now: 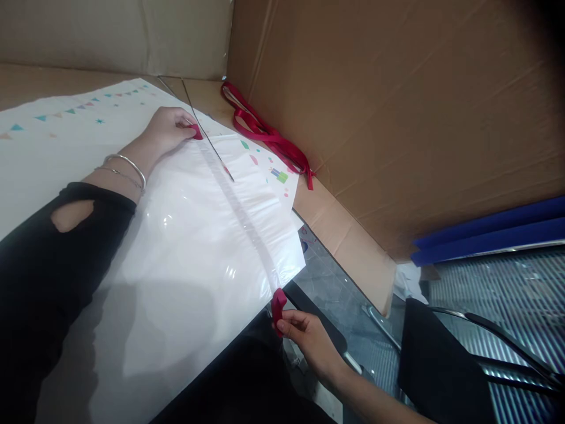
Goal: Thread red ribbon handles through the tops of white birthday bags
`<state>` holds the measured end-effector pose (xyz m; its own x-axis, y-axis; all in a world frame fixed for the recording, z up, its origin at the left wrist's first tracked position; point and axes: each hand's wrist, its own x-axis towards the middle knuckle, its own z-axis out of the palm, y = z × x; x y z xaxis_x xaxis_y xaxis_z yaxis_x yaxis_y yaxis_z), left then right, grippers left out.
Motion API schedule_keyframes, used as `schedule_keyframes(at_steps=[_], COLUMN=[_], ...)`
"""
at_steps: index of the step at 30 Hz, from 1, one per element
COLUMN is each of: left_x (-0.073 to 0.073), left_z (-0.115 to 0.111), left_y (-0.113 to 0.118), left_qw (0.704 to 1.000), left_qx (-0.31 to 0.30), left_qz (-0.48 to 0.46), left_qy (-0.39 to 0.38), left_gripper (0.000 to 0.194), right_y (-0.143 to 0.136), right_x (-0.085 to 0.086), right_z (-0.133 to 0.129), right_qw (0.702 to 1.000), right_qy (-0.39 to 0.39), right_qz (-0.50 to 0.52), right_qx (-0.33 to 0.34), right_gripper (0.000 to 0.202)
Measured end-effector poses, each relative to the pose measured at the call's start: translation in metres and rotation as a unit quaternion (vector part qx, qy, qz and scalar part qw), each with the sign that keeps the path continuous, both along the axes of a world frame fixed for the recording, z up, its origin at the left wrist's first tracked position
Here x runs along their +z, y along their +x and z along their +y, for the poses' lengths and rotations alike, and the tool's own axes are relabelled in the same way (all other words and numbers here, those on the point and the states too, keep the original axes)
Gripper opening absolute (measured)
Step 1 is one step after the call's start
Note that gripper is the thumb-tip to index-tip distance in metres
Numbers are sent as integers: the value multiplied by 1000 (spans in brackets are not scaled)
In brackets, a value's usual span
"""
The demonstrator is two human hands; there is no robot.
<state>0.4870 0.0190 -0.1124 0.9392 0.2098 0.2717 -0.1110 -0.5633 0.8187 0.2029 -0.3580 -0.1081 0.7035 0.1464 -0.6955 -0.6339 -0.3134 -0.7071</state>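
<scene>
left fingers pinch red ribbon end | right fingers pinch another ribbon end, seemingly keeping white plastic sheet between straight | thin rod beside left fingers

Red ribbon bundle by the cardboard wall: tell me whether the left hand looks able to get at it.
Probably yes: the bundle lies nearby, uncovered, with a thin rod between; but the left hand pinches a red strip.

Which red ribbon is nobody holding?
The looped bundle beside the brown cardboard; the left hand pinches one red bit, the right hand another.
</scene>
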Motion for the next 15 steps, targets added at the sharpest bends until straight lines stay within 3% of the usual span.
schedule_keyframes(at_steps=[6, 15], left_x=[-1, -2], left_z=[0, -2], left_y=[1, 4], left_qw=[1000, 998], left_qx=[1, 12], left_qz=[10, 11], left_qy=[1, -61], left_gripper=[32, 31], right_y=[-1, -8], right_x=[-2, 0], right_z=[0, -15], right_qw=[1000, 993], right_qy=[6, -60], right_qz=[-11, -64], right_qx=[0, 81], right_gripper=[34, 40])
